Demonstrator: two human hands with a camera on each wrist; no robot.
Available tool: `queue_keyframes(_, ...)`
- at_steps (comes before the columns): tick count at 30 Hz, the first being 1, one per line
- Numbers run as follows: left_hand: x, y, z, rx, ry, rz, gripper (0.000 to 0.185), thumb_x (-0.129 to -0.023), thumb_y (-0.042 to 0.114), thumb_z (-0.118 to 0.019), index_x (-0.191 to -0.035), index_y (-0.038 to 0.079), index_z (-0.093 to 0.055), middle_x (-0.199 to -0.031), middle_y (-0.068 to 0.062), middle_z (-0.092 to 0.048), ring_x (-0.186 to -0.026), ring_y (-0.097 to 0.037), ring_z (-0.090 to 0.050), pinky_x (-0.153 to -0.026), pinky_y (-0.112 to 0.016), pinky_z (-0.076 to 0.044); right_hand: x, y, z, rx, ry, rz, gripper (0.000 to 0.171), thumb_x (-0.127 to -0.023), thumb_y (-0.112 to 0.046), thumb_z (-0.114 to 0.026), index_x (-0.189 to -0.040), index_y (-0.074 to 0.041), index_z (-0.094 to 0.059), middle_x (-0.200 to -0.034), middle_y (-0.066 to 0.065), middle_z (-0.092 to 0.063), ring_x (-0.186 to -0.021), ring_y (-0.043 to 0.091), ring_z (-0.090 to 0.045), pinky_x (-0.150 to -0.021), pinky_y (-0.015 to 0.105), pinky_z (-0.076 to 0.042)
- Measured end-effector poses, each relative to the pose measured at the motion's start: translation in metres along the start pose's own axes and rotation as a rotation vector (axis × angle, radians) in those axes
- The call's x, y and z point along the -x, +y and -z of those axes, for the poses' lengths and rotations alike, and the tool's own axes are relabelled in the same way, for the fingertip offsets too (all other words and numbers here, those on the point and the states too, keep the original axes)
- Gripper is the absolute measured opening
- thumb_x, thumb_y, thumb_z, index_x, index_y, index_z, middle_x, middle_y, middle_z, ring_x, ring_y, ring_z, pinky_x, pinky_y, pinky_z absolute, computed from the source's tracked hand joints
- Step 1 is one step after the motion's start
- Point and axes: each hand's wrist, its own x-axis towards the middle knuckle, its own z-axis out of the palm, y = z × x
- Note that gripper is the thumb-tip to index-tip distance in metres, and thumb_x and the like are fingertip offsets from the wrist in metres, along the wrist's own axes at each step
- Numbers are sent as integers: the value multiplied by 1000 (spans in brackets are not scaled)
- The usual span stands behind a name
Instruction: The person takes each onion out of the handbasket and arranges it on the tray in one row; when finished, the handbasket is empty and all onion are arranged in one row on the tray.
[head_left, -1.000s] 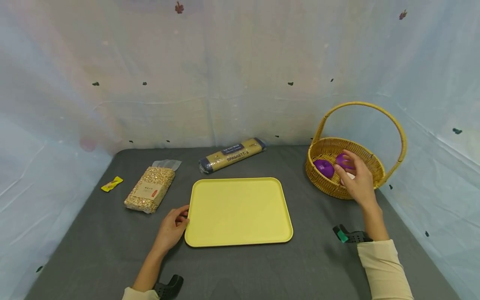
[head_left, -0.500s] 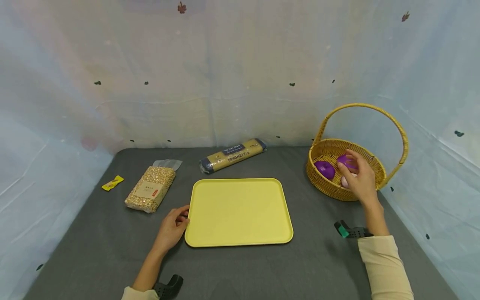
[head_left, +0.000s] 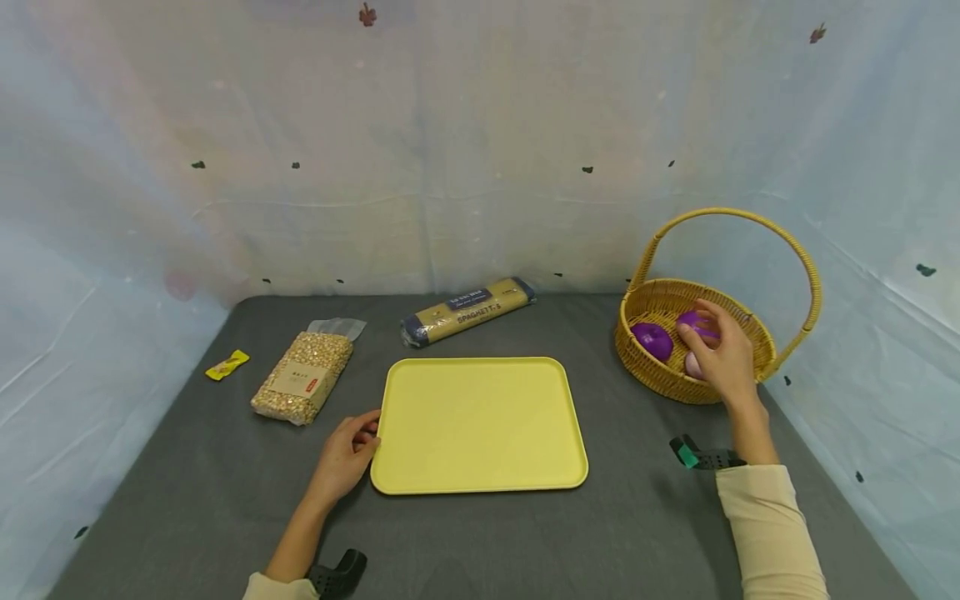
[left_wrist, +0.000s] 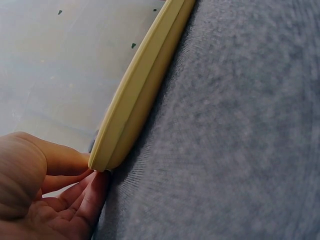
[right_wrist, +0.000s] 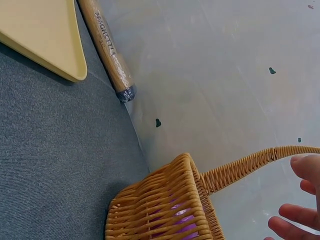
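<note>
The yellow tray (head_left: 478,423) in the middle of the counter (head_left: 615,517) holds nothing yet, so any moving of things from the basket (head_left: 667,379) at the far right has barely begun. The left hand (head_left: 342,457) rests against the tray's near-left edge, fingers loosely curled. The right hand (head_left: 717,354) reaches into the basket, fingers spread over a purple ball (head_left: 693,322) without closing on it; a second purple ball (head_left: 651,339) lies beside it.

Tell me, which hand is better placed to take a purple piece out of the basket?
The right hand: it is already over the basket, fingers at a purple piece. The left hand rests at the yellow tray, far across.
</note>
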Motion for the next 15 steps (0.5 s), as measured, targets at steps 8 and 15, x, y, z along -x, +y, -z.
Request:
queue_keyframes(8, 0, 0, 0, -5, 2, -8, 41, -86, -4, -60, -127, -2, -54, -99, -13, -55, -82, -18, -54, -68, -24, -45, -3, 3, 0, -6, -11, -5, 51, -91, -19, -61, -138, -10, -44, -122, 17, -54, -107, 34, -53, -76, 1, -33)
queue_keyframes(15, 0, -1, -1, -2, 7, -12, 41, -86, -4, -60, -126, -2, -55, -98, -12, -54, -81, -18, -54, -67, -24, -46, -7, 5, 1, -6, -2, 19, 50, -91, -16, -60, -138, -8, -44, -120, 21, -55, -106, 39, -54, -75, 2, -33)
